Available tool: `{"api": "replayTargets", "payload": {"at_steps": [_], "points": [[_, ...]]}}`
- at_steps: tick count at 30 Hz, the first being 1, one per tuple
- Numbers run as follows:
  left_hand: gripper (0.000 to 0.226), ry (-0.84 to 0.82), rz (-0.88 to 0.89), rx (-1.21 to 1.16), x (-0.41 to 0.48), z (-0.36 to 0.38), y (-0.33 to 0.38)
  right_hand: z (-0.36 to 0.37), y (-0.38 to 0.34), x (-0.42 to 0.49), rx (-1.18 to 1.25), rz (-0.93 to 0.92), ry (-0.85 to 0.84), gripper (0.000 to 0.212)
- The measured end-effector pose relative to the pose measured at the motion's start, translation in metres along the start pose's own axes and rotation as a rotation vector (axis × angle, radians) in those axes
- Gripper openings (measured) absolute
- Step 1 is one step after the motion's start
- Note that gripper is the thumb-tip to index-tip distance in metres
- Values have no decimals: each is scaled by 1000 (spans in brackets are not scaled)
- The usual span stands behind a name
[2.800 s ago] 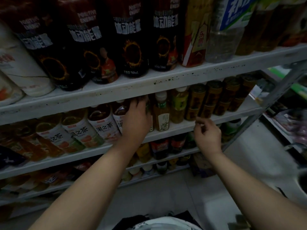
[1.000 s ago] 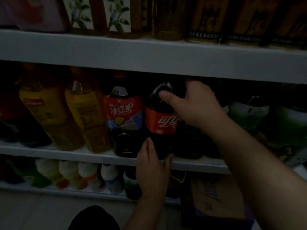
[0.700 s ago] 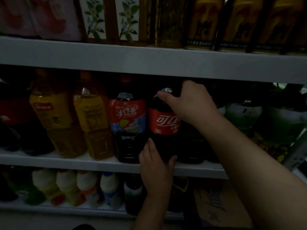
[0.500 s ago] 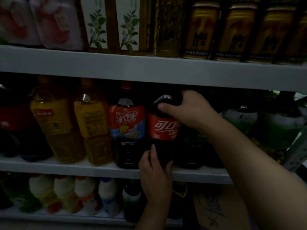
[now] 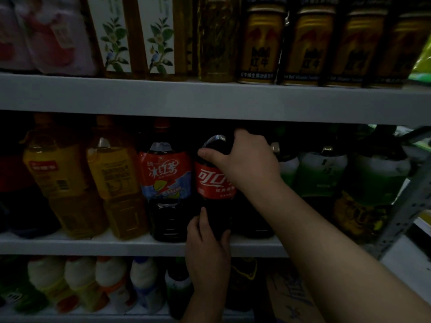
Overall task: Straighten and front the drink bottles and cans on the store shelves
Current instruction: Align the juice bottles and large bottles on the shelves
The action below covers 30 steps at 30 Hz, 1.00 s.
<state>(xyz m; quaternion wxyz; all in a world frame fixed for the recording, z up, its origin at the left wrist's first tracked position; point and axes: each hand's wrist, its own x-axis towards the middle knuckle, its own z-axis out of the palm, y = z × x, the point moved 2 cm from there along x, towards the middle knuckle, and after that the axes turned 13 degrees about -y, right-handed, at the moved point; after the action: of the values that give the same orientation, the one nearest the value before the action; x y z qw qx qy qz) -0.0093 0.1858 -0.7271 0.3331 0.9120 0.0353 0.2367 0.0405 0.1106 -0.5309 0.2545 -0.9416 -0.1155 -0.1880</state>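
**Both hands on the cola bottle**

Nearest the camera, the left hand (image 5: 207, 255) comes up from below the middle shelf (image 5: 116, 247). Its thumb points up the left side of the cola bottle (image 5: 211, 183) and its fingers curl round the base. The right forearm slants in from the lower right. The right hand (image 5: 247, 164) clamps the bottle's shoulder, thumb laid across the front just above the label, fingers wrapped behind the neck. The two hands are apart, one low and one high, both gripping the same bottle.

The bottle stands upright at the front edge of the middle shelf, dark liquid inside, red label with white lettering facing out. Its cap is hidden.

Just to its left stands an iced tea bottle (image 5: 165, 178), then two yellow bottles (image 5: 109, 173). To its right are green bottles (image 5: 321, 173). On the upper shelf (image 5: 210, 99) is a row of gold cans (image 5: 262, 43).
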Motion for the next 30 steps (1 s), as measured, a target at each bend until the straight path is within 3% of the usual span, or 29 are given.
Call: {"api": "replayTargets", "payload": {"at_steps": [3,5,9,14,17,21,30], "points": [[82,-11,-1,6,-3,2,3,-2,15,-15,58,-114,55,56],[83,-2,-17,2,-3,2,2,-13,40,-38,132,-187,248,39],[77,42,16,-3,-2,0,2,-43,117,-76,187,-38,571,20],[68,98,166,-49,-4,1,28,-83,172,-72,17,46,683,28],[61,63,266,-67,-7,6,47,-94,196,-69,-3,163,653,52],[59,-9,295,-85,-11,16,58,-99,225,-66,57,362,471,80],[48,-123,311,-83,-19,32,61,-134,233,-67,29,236,257,69]]}}
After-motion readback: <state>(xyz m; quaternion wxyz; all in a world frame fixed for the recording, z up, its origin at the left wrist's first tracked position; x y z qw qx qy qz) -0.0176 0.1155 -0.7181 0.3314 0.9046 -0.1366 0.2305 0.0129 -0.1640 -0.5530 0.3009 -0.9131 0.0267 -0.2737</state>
